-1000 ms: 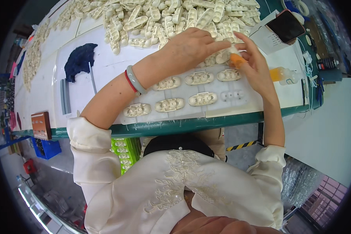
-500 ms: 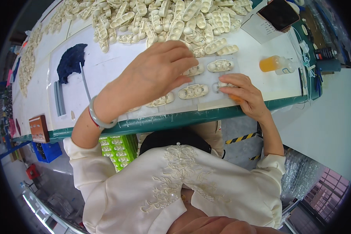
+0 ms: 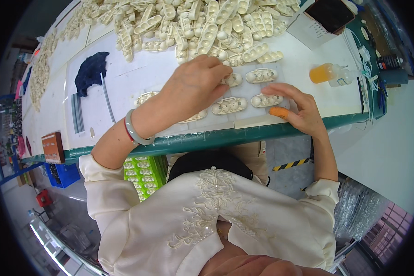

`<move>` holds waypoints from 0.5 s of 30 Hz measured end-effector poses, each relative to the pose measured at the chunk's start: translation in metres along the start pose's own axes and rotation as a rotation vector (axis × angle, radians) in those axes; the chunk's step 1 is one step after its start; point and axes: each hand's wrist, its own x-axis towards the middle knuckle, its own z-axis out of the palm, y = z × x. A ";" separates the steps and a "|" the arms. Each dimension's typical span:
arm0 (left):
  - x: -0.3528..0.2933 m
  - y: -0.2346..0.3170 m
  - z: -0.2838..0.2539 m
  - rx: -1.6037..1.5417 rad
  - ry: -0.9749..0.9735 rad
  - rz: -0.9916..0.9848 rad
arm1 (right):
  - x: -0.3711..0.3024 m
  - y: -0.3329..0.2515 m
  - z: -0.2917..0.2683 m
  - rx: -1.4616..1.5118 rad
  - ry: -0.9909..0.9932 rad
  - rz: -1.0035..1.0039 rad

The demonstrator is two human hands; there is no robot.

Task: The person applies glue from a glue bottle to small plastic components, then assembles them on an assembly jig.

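Several cream plastic moulded pieces are being laid out in rows on a white sheet (image 3: 257,120) at the bench's near edge. One piece (image 3: 232,80) is being pressed under the fingertips of the left hand (image 3: 193,87), which is spread flat rather than clenched; whether anything is being pinched cannot be told. Another piece (image 3: 267,100) is being steadied under the curled fingers of the right hand (image 3: 299,108), whose thumb is being covered by an orange finger cot (image 3: 278,112). Just beyond the left fingertips, a loose heap of pieces (image 3: 207,27) is being crowded against the rows, so neighbours are possibly being nudged askew. Right of the right hand, a small bottle of orange liquid (image 3: 324,73) is lying on its side, within reach of a sweeping wrist.
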 end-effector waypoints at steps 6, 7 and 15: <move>0.005 -0.002 -0.004 -0.051 -0.007 -0.019 | -0.002 0.018 -0.010 0.065 0.252 -0.081; 0.005 -0.003 -0.001 -0.069 -0.057 -0.054 | -0.001 0.020 -0.009 0.068 0.254 -0.080; -0.005 0.004 -0.017 -0.057 0.018 -0.121 | 0.023 0.016 -0.008 -0.106 0.357 -0.095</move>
